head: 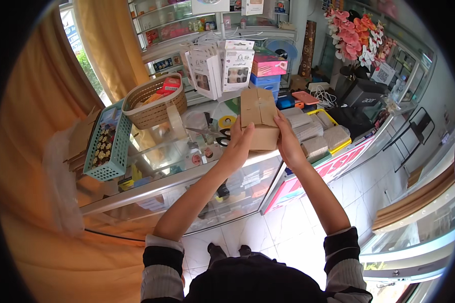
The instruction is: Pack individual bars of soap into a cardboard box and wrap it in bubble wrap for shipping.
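A closed brown cardboard box (258, 108) is gripped between both hands at the front edge of a glass display counter. My left hand (239, 146) presses its left side, thumb on the near edge, and my right hand (289, 146) presses its right side. Left of the box lie black-handled scissors (223, 137) and a yellow tape roll (226, 122). A roll of clear tape (176, 121) stands farther left. Bubble-wrapped packages (308, 127) lie to the right, some in a yellow tray (341, 147).
A tan woven plastic basket (155, 102) and a teal basket (108, 151) stand at the left. Behind the box are a rack of boxed press-on nails (204, 72) and a pink box (269, 64). A black Acer monitor (365, 94) stands at the right.
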The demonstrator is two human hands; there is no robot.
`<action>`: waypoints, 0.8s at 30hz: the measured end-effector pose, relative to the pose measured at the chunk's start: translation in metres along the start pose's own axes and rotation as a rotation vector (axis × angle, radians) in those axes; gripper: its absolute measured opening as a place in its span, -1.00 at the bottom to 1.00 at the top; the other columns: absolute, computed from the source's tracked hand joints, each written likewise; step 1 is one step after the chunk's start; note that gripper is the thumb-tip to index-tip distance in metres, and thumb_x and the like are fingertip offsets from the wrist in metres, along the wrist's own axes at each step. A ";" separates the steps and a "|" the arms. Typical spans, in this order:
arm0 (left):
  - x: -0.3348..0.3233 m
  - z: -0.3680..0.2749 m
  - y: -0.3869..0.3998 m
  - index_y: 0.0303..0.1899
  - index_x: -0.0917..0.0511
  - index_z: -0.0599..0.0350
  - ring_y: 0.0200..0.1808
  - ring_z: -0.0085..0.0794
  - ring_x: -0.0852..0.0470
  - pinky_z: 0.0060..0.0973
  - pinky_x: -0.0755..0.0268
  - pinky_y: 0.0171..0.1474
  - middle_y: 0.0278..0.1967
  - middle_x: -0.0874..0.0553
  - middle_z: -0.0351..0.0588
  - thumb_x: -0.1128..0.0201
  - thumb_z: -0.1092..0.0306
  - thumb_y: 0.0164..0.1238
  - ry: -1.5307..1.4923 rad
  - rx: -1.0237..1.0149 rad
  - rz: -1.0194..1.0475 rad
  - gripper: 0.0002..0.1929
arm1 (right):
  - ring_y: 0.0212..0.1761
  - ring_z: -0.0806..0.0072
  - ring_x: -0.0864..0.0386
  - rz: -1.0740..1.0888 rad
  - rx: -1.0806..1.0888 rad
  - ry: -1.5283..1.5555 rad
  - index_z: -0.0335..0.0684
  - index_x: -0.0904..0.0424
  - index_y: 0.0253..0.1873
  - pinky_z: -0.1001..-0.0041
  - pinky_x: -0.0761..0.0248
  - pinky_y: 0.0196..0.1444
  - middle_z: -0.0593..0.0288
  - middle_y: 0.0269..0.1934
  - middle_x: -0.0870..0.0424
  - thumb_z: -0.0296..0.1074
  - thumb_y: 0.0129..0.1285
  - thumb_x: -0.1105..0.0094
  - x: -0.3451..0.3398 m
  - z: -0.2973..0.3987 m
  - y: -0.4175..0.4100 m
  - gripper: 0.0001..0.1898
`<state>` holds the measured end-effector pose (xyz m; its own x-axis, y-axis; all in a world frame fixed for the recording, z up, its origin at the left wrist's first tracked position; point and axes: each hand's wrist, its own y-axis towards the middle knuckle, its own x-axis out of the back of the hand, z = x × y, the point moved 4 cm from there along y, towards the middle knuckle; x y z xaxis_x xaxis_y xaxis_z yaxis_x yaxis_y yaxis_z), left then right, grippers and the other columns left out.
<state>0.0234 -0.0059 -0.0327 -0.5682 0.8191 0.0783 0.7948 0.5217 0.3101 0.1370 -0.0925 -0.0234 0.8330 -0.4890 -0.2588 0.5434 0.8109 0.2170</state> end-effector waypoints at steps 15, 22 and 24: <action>0.003 -0.011 0.008 0.42 -0.03 0.29 0.47 0.00 -0.04 -0.27 0.05 0.44 0.42 -0.03 0.25 0.03 0.14 0.52 0.446 -0.258 -0.064 -0.39 | 0.46 0.09 -0.14 0.048 0.448 -0.770 -0.26 -0.25 0.39 0.33 -0.03 0.41 -0.14 0.42 -0.16 -0.18 0.45 0.07 0.008 0.017 0.005 -0.51; 0.003 -0.015 0.004 0.41 -0.05 0.29 0.48 0.04 0.00 -0.21 0.07 0.45 0.44 -0.03 0.28 0.04 0.11 0.52 0.537 -0.316 -0.073 -0.39 | 0.43 -0.03 -0.17 0.024 0.495 -0.737 -0.32 -0.30 0.34 0.26 -0.10 0.39 -0.21 0.41 -0.11 -0.17 0.43 0.03 0.005 0.022 0.002 -0.51; 0.007 -0.023 0.000 0.41 -0.05 0.29 0.48 0.06 0.00 -0.19 0.09 0.45 0.43 -0.04 0.29 0.05 0.11 0.52 0.595 -0.320 -0.086 -0.39 | 0.45 0.00 -0.15 0.024 0.528 -0.773 -0.29 -0.31 0.34 0.26 -0.10 0.38 -0.17 0.43 -0.10 -0.22 0.43 0.02 0.001 0.026 0.002 -0.54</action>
<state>0.0147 -0.0052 -0.0106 -0.7199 0.4598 0.5200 0.6913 0.4080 0.5963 0.1413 -0.0997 0.0011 0.5793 -0.7059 0.4076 0.3444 0.6652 0.6625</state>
